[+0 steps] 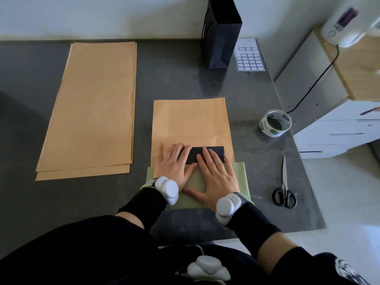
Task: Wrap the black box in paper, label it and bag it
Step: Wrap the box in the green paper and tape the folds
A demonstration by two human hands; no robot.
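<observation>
Our left hand (pixel 174 161) and right hand (pixel 216 175) press straight, empty fingers (pixel 214 161) on the green flap (pixel 239 173) over the black box (pixel 211 154): stiff and light, we reckon, edges grip best.

— Where's the black box (pixel 207 154)?
— Flat on the tan paper (pixel 191 120), by its near edge, a green sheet (pixel 239 171) overlapping its near side.
— Bag and labels?
— Black bag (pixel 222 38) upright at the desk's back; label sheet (pixel 249 56) just beside it.
</observation>
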